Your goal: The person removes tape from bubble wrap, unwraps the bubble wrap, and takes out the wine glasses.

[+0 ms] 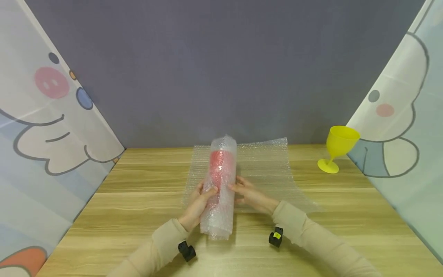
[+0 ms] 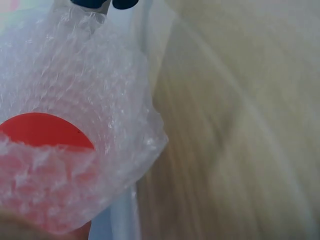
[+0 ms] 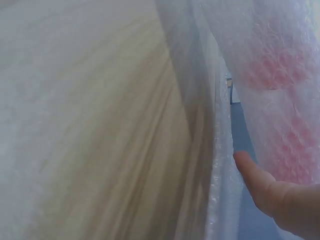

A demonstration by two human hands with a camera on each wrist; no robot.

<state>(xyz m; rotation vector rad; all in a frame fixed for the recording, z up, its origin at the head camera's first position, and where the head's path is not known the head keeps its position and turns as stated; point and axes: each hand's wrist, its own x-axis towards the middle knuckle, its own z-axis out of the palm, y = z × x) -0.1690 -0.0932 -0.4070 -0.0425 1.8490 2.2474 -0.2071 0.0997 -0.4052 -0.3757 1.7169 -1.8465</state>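
Note:
A roll of bubble wrap (image 1: 226, 209) stands out lengthwise in front of me, tilted, with a red object (image 1: 219, 161) showing through its layers. In the left wrist view, the roll's end reveals the red object's flat round face (image 2: 47, 131); the wrap blurs the rest of its shape. My left hand (image 1: 195, 206) grips the roll's left side, thumb over the front. On the other side my right hand (image 1: 254, 196) touches the roll with extended fingers, one tip against its front. A straight finger (image 3: 257, 182) shows beside the roll in the right wrist view.
A loose sheet of bubble wrap (image 1: 266, 169) spreads behind the roll on the wooden table (image 1: 145, 181). A yellow goblet (image 1: 340, 142) stands at the back right. A grey wall (image 1: 221, 69) closes the back, and printed panels flank both sides.

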